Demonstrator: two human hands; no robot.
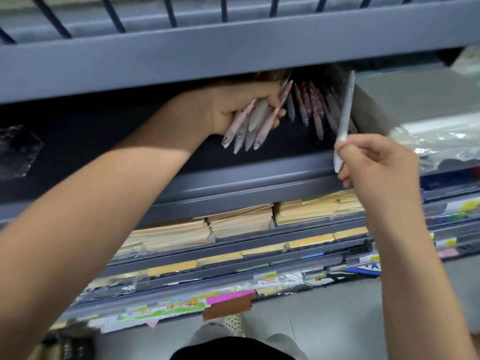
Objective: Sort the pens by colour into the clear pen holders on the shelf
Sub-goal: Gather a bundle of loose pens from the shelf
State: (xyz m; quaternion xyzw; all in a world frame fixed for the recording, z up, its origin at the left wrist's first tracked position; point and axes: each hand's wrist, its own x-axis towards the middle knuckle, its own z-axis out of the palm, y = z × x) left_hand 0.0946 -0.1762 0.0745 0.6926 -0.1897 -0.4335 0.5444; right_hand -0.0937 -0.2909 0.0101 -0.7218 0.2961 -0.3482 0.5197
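Grey metal shelf — left hand grips a pink-and-grey pen bundle. Right hand pinches one pale grey pen — long axis aimed at the clear plastic holder beyond.

The tall grey-blue metal shelf rack fills the view, and its top board crosses at 12 o'clock. Under that is a dark flat shelf board. On it, at 9 o'clock, lies a crinkly clear plastic box. At 1 o'clock a bunch of dark red and grey pens leans with the tips toward the front, just beside a pale see-through wall. I cannot tell if they stand in a holder. One shelf down, at 6 o'clock, stacks of tan paper envelopes lie side by side. On the shelves below lie flat packs in shiny clear wrap with yellow tags. The rack stands on a plain grey floor at 5 o'clock.
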